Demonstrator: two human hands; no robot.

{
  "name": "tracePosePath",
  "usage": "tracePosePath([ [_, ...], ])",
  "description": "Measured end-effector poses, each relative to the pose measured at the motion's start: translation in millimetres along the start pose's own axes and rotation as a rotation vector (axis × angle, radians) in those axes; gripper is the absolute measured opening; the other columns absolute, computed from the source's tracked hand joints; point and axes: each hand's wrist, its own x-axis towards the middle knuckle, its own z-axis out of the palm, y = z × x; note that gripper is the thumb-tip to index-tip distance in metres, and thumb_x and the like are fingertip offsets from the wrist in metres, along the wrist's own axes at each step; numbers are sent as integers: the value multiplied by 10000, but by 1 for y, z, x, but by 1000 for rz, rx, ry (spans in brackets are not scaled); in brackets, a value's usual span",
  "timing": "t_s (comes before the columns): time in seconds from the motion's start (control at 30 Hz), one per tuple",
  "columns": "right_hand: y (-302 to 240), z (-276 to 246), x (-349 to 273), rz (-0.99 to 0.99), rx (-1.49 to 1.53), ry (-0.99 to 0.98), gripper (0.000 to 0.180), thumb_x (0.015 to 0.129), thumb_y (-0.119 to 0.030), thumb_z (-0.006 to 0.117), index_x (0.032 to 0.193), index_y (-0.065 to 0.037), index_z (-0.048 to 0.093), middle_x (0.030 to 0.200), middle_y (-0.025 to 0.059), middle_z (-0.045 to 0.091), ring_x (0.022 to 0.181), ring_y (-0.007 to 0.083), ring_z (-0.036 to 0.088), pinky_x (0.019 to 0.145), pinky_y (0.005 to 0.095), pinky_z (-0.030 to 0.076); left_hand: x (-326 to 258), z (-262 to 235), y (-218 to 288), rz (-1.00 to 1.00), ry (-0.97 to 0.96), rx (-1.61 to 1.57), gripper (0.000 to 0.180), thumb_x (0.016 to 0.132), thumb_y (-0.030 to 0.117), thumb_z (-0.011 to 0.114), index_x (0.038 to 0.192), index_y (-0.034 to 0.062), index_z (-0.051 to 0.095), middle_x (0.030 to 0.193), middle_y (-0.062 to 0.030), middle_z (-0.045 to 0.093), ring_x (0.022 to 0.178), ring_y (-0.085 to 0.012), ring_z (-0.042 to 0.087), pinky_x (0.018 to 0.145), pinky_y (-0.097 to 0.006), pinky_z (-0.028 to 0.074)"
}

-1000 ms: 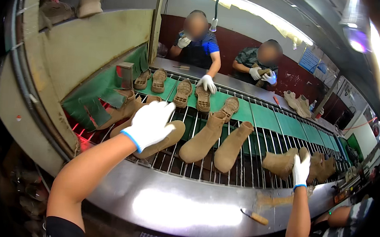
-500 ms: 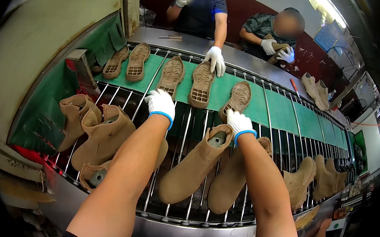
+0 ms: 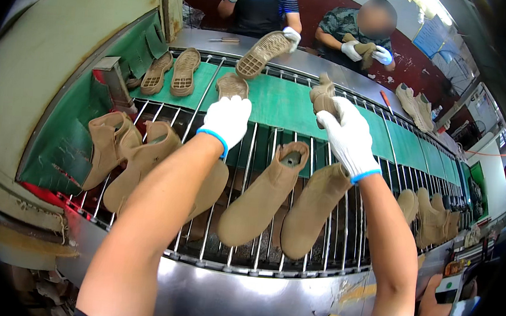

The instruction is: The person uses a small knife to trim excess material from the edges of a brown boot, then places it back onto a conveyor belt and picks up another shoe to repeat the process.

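The right hand (image 3: 348, 138) grasps a sole (image 3: 324, 98) toward the rack's (image 3: 268, 272) far edge; the left hand (image 3: 227, 121) curls over another sole (image 3: 233, 86) — gripping or resting, I can't tell. Nearer the front edge, two boots (image 3: 260, 202) look soleless — one sole held up, neither boot fitted, I'd judge.

Both bare forearms (image 3: 168, 196) extend forward, the left hand (image 3: 226, 121) back-up, the right hand (image 3: 350, 140) tilted inward, gripping.

Our gloved left hand (image 3: 227, 120) grips a tan sole (image 3: 233, 86) just beyond it; our gloved right hand (image 3: 348, 134) holds another sole (image 3: 323, 97). Nearer us, between both forearms, lie two boots (image 3: 262, 201).
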Motion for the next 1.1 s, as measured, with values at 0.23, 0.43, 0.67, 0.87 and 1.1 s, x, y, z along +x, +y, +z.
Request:
tracePosePath([
  [0.23,-113,-65,-224,-577,-345,-198,224,889,-184,733,1053,-37,691,1021,199,687,944,350,698,809,454,561,-149,-165,34,54,169,-97,361,927,299,679,1175,39,638,1064,-201,711,1002,-402,721,865,-502,585],
  [0.43,-172,-6,-437,-778,87,-462,285,894,-286,738,1068,-78,655,988,137,648,964,315,669,869,461,552,-451,-258,33,116,300,-77,469,777,149,833,1181,-29,674,1270,-229,713,1098,-421,706,948,-502,578],
  [0.67,-91,-5,-313,-54,27,-135,549,918,-367,762,1350,-42,664,1357,229,655,1196,413,662,1062,501,533,-612,-248,46,-265,186,20,506,661,90,843,1106,-14,627,1246,-227,639,1215,-474,598,962,-579,518],
  [0.87,167,6,-194,788,221,396,1068,754,-382,969,1536,85,413,1416,272,636,1198,340,706,1007,466,592,-559,-241,96,-80,356,-558,540,729,174,894,1193,-8,685,1173,-217,688,1074,-448,672,1007,-539,554],
  [1.1,155,77,-178,683,815,418,653,839,-239,882,1373,31,620,1242,174,735,1053,301,736,937,439,604,-529,-187,139,-201,-9,-457,475,778,376,930,1166,135,797,1457,-250,630,1400,-565,506,1095,-594,519],
])
